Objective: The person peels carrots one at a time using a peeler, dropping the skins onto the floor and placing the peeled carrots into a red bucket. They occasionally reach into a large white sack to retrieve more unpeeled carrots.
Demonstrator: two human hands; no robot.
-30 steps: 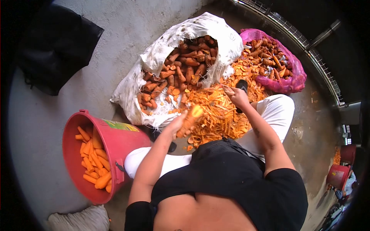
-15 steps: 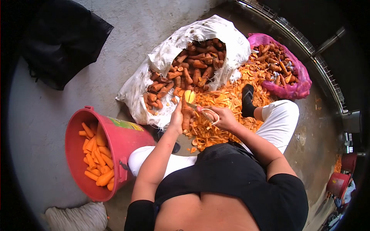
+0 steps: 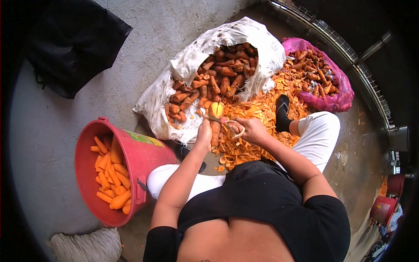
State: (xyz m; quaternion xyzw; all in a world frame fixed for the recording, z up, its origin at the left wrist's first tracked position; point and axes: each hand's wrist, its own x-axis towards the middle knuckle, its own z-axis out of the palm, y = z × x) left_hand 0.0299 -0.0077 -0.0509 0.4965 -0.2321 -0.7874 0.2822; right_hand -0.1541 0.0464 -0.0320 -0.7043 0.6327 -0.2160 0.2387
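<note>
A large unpeeled carrot [image 3: 215, 131] stands upright in my left hand [image 3: 204, 134], its cut yellow-orange end pointing away from me. My right hand [image 3: 249, 130] is closed around a peeling tool [image 3: 224, 121] with a pinkish handle and a pale loop. The tool's blade lies across the carrot just below the cut end. Under and beyond my hands spreads a heap of orange peelings [image 3: 248, 147]. Past the carrot lies an open white sack [image 3: 185, 65] full of unpeeled carrots [image 3: 224, 72].
A red bucket [image 3: 148, 153] with peeled carrots [image 3: 114, 174] stands at my left. A pink sack [image 3: 342, 87] of carrot pieces is at the back right. A black bag [image 3: 76, 46] lies back left, a pale sack [image 3: 87, 245] front left. Red tubs [image 3: 383, 208] are far right.
The tool has moved from beside the carrot's upper part to across it below the cut end. The carrot is turned, showing more of its cut end. The view has shifted slightly.
</note>
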